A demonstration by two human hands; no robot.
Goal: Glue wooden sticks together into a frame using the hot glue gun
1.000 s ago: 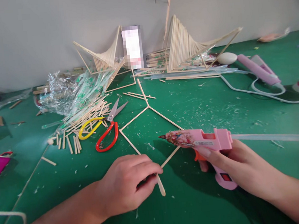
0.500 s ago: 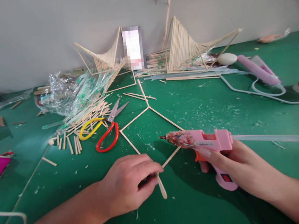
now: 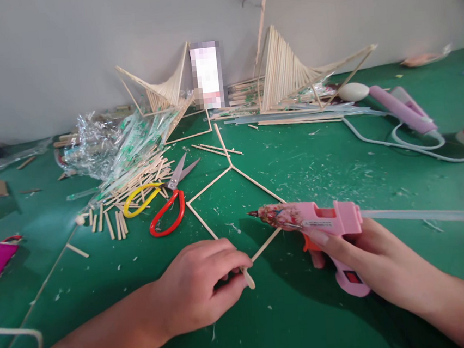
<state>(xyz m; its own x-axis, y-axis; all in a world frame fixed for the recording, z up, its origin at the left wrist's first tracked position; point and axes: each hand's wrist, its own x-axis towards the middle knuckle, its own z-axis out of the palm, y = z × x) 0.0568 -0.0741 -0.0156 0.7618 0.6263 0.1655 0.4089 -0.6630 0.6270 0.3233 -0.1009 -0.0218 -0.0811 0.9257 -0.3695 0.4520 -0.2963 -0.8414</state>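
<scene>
A: Item: left hand [image 3: 198, 292], fingers pinched on a short wooden stick [image 3: 248, 278] at the near corner of the stick frame [image 3: 231, 167] lying on the green bench [image 3: 338, 164].

B: Item: right hand [image 3: 359, 257], curled round the pink glue gun [image 3: 314, 219], nozzle near the frame.

A: Risk: hot tip close to fingers; burn likely.

B: Risk: loose pinch; stick slips, joint sets crooked.

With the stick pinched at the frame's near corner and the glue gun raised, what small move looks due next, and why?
Probably bringing the glue gun nozzle down and left to the near corner of the stick frame. The left hand pinches a short stick there, while the right hand holds the gun above the table, its tip short of that joint.
</scene>
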